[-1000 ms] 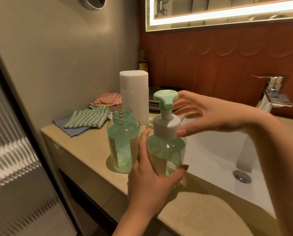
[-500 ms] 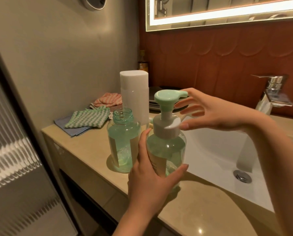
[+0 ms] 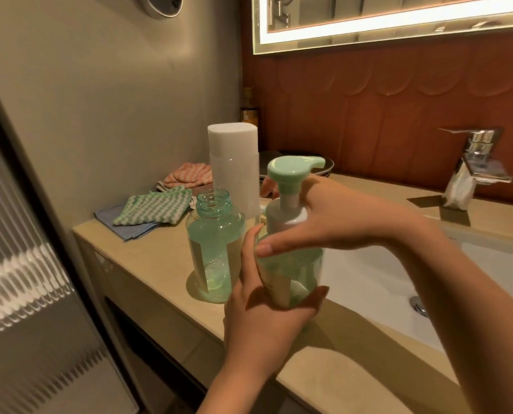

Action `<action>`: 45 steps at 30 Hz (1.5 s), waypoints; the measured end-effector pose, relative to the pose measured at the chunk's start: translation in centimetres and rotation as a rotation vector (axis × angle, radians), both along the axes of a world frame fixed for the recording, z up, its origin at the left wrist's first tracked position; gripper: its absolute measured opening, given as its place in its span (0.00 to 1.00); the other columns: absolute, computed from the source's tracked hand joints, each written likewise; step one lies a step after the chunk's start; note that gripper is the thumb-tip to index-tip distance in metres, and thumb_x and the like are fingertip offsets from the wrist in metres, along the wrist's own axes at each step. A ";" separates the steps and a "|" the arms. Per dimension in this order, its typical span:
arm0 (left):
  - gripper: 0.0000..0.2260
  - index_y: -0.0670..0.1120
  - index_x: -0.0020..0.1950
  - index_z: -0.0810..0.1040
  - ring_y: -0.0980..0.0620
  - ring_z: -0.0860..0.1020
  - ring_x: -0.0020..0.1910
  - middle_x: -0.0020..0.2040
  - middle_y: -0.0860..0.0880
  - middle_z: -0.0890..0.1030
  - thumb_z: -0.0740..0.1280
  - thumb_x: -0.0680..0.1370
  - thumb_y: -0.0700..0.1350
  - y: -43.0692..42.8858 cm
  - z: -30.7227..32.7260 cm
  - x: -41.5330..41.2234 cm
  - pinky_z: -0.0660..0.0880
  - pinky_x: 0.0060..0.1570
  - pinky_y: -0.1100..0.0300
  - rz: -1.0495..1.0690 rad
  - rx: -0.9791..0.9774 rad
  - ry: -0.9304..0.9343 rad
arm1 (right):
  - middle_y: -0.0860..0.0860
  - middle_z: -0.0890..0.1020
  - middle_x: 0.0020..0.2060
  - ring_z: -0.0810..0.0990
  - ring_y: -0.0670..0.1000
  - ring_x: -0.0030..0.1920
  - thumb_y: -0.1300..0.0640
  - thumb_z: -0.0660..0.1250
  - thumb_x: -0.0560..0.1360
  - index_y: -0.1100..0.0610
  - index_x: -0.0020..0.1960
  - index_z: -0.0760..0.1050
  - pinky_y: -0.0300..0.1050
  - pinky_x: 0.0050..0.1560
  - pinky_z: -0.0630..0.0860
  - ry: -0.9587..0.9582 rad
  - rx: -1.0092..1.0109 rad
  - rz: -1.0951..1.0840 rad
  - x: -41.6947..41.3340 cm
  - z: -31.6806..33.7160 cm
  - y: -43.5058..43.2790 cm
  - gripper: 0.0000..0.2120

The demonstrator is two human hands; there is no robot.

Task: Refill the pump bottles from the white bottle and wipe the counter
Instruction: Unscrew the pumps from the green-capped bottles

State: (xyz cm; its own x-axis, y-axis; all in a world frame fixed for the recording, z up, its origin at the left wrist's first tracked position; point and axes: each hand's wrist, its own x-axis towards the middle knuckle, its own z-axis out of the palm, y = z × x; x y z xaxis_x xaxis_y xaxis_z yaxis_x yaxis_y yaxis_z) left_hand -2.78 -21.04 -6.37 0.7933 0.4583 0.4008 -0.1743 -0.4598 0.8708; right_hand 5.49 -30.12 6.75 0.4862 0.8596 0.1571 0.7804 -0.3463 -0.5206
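Note:
My left hand (image 3: 267, 318) grips the lower body of a clear green pump bottle (image 3: 291, 273) standing near the front edge of the beige counter (image 3: 159, 264). My right hand (image 3: 332, 222) wraps around its white collar, just under the mint pump head (image 3: 291, 170), whose nozzle points right. A second green bottle (image 3: 215, 246) with no pump and an open neck stands just to the left. Behind both stands the tall white bottle (image 3: 234, 165), upright and capped.
A green-and-white checked cloth (image 3: 153, 209) lies on a blue cloth at the counter's back left, with a pink striped cloth (image 3: 189, 174) behind. The white sink basin (image 3: 377, 282) lies to the right, a chrome faucet (image 3: 479, 156) behind it. Dark plates sit behind the white bottle.
My right hand has closed down around the pump's white collar, and the pump head has turned so its nozzle points right. My left hand keeps its hold on the bottle.

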 end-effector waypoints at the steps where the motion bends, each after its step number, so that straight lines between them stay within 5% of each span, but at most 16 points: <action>1: 0.44 0.79 0.63 0.47 0.54 0.73 0.61 0.65 0.59 0.73 0.71 0.55 0.67 0.0 0.0 0.0 0.74 0.59 0.49 0.000 -0.011 0.009 | 0.33 0.72 0.46 0.70 0.24 0.43 0.37 0.70 0.57 0.42 0.51 0.69 0.19 0.42 0.68 0.002 0.038 -0.008 -0.1 0.0 0.0 0.25; 3: 0.44 0.80 0.63 0.47 0.53 0.73 0.62 0.65 0.59 0.72 0.71 0.55 0.67 0.0 0.0 0.0 0.74 0.59 0.48 -0.009 -0.017 0.012 | 0.34 0.72 0.45 0.71 0.25 0.45 0.39 0.71 0.58 0.41 0.49 0.67 0.22 0.41 0.69 0.002 0.088 -0.028 0.2 0.2 -0.3 0.23; 7: 0.44 0.78 0.65 0.46 0.56 0.72 0.64 0.67 0.61 0.70 0.70 0.57 0.69 0.0 0.0 -0.1 0.73 0.62 0.49 -0.014 0.020 -0.008 | 0.41 0.72 0.58 0.73 0.40 0.53 0.33 0.69 0.51 0.43 0.62 0.63 0.35 0.48 0.72 -0.025 0.040 -0.117 1.7 0.4 -1.4 0.42; 14: 0.45 0.76 0.65 0.46 0.56 0.72 0.64 0.66 0.61 0.72 0.69 0.56 0.70 0.0 0.0 0.0 0.72 0.63 0.49 0.003 0.033 -0.009 | 0.43 0.72 0.58 0.76 0.44 0.53 0.33 0.69 0.51 0.43 0.62 0.64 0.42 0.53 0.75 -0.035 0.016 -0.245 3.9 0.0 -3.6 0.41; 18: 0.45 0.75 0.66 0.47 0.57 0.72 0.63 0.66 0.62 0.71 0.70 0.57 0.68 0.0 0.1 0.0 0.72 0.63 0.49 -0.001 0.047 -0.025 | 0.44 0.74 0.54 0.77 0.43 0.49 0.42 0.71 0.65 0.47 0.61 0.67 0.33 0.44 0.73 -0.190 0.028 -0.326 4.5 0.2 -4.1 0.28; 22: 0.45 0.75 0.67 0.47 0.58 0.72 0.62 0.65 0.62 0.71 0.69 0.57 0.68 0.0 0.1 0.0 0.72 0.62 0.52 -0.003 0.051 -0.026 | 0.37 0.75 0.44 0.74 0.34 0.45 0.51 0.62 0.77 0.48 0.58 0.72 0.23 0.41 0.71 -0.367 0.268 -0.325 3.0 1.7 -3.8 0.10; 26: 0.45 0.75 0.66 0.47 0.57 0.73 0.61 0.65 0.62 0.71 0.69 0.56 0.68 0.0 0.1 0.0 0.72 0.61 0.52 0.002 0.055 -0.035 | 0.33 0.74 0.42 0.73 0.32 0.44 0.41 0.54 0.75 0.46 0.56 0.73 0.21 0.44 0.68 -0.430 0.377 -0.220 -0.2 3.2 -2.7 0.16; 33: 0.48 0.73 0.67 0.44 0.53 0.72 0.63 0.68 0.58 0.71 0.68 0.54 0.71 0.0 0.0 0.2 0.72 0.62 0.53 0.021 0.035 0.007 | 0.40 0.70 0.51 0.70 0.37 0.44 0.32 0.56 0.63 0.46 0.66 0.70 0.25 0.43 0.69 -0.575 0.097 -0.100 -1.8 3.0 -1.4 0.34; 37: 0.46 0.76 0.64 0.40 0.52 0.73 0.63 0.67 0.56 0.72 0.66 0.55 0.73 0.1 0.0 0.1 0.73 0.61 0.52 0.027 0.062 0.037 | 0.42 0.74 0.50 0.72 0.40 0.43 0.40 0.59 0.66 0.47 0.64 0.73 0.25 0.43 0.68 -0.578 0.092 -0.074 -1.5 2.9 -1.2 0.28; 45: 0.45 0.79 0.64 0.44 0.55 0.72 0.64 0.67 0.59 0.71 0.70 0.56 0.70 0.1 -0.1 0.0 0.72 0.63 0.50 0.011 0.034 -0.014 | 0.40 0.76 0.47 0.74 0.34 0.42 0.52 0.60 0.77 0.50 0.64 0.74 0.28 0.43 0.70 -0.432 0.471 -0.096 -0.4 2.5 -1.5 0.16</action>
State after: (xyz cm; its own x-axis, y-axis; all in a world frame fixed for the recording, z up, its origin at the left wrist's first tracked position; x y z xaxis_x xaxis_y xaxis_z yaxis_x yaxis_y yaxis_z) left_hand -2.80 -20.98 -6.44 0.7826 0.4525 0.4275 -0.1814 -0.4910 0.8520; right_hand 5.12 -31.66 9.22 0.3663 0.6066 0.7055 0.9305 -0.2361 -0.2801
